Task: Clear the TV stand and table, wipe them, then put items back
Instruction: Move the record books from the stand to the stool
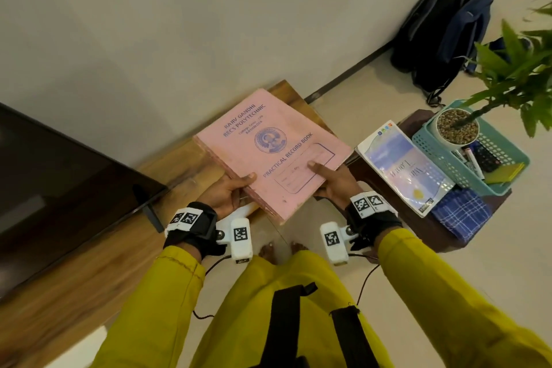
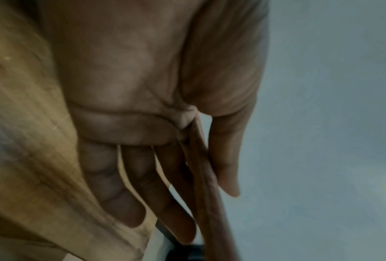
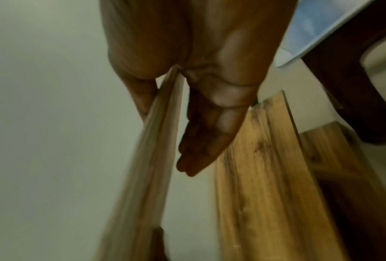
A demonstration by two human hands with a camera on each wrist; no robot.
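Note:
Both hands hold a thick pink record book (image 1: pixel 268 146) level above the right end of the wooden TV stand (image 1: pixel 89 248). My left hand (image 1: pixel 230 191) pinches its near left edge, thumb on the cover and fingers (image 2: pixel 142 185) underneath. At the near right corner my right hand (image 1: pixel 328 179) grips it the same way, fingers (image 3: pixel 201 141) flat beneath. From the wrist views the book edge (image 2: pixel 201 176) (image 3: pixel 156 141) shows as a thin slab between thumb and fingers.
A dark TV (image 1: pixel 53 182) stands on the stand at the left. The small dark table (image 1: pixel 424 227) at right carries a pale blue book (image 1: pixel 403 164), a blue checked cloth (image 1: pixel 460 212) and a teal basket (image 1: pixel 466 173) with a potted plant (image 1: pixel 457 125). Bags (image 1: pixel 448 30) lean against the wall.

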